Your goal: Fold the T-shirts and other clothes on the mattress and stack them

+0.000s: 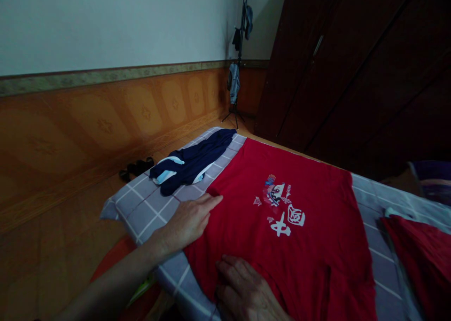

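A red shirt (246,208) with a printed design and white characters lies spread on a bed with a grey checked sheet (141,213). My left hand (190,221) rests on the shirt's left edge, its fingers stretched out and pointing right. Near the shirt's bottom edge, my right hand (243,288) lies on the red fabric with its fingers bent; whether it pinches any cloth is hidden. Beyond my left hand, a dark blue garment (197,159) with white and light blue parts lies on the sheet.
At the right edge lies another red garment (423,250). Dark shoes (137,167) stand on the floor by the wall. A coat rack (241,43) holds clothes in the corner, beside a dark wardrobe (338,76). Something orange (116,255) shows below my left forearm.
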The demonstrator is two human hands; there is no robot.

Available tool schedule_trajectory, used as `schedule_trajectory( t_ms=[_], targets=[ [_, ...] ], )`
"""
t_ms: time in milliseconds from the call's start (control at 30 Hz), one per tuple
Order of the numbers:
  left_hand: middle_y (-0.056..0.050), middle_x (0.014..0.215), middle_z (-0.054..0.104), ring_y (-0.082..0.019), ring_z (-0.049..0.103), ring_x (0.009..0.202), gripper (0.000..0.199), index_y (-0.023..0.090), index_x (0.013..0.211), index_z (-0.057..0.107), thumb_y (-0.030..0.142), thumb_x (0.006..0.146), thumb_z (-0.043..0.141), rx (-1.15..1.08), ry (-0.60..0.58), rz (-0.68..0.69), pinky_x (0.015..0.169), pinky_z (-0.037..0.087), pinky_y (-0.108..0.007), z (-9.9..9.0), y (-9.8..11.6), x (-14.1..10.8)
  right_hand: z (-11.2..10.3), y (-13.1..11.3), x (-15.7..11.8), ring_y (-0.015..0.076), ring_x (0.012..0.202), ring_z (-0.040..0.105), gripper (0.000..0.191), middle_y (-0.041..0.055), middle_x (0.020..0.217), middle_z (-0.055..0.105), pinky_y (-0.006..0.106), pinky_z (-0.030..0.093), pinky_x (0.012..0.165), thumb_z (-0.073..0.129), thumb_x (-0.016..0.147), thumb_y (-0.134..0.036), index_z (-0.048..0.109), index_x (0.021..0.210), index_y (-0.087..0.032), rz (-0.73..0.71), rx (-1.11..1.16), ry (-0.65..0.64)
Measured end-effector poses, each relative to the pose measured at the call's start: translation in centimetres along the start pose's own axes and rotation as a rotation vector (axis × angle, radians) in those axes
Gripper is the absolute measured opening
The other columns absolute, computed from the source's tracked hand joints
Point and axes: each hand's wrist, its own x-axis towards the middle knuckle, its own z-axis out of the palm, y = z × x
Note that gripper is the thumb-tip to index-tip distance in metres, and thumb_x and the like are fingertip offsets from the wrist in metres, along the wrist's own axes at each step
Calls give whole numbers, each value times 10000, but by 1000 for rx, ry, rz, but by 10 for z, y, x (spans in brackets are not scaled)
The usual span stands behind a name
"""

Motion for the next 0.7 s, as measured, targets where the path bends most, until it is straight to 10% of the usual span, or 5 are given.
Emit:
schedule_trajectory(
  t_ms=[267,467,700],
  targets=[
    [-92,1429,423,-265,424,1287,595,259,1423,331,213,858,511,16,-227,13,1013,399,-424,18,7,-12,2,0,-1,194,1080,564,33,29,1142,642,304,463,928,592,840,-209,625,844,-213,-10,-4,56],
    [-82,1260,585,-211,542,1156,359,202,1255,526,309,949,370,30,-32,-70,994,396,-346,-3,-5,-1,0,-1,1,179,1062,577,14,13,1142,644,283,464,937,626,818,-211,617,828,-206,-16,18,72],
    [-77,1066,659,-228,628,951,316,199,1184,517,228,872,477,86,-33,-256,820,447,-327,13,-27,4,-2,-1,-1,181,1116,548,38,15,1195,622,290,440,971,608,845,-240,625,861,-210,-12,-1,8]
  ],
)
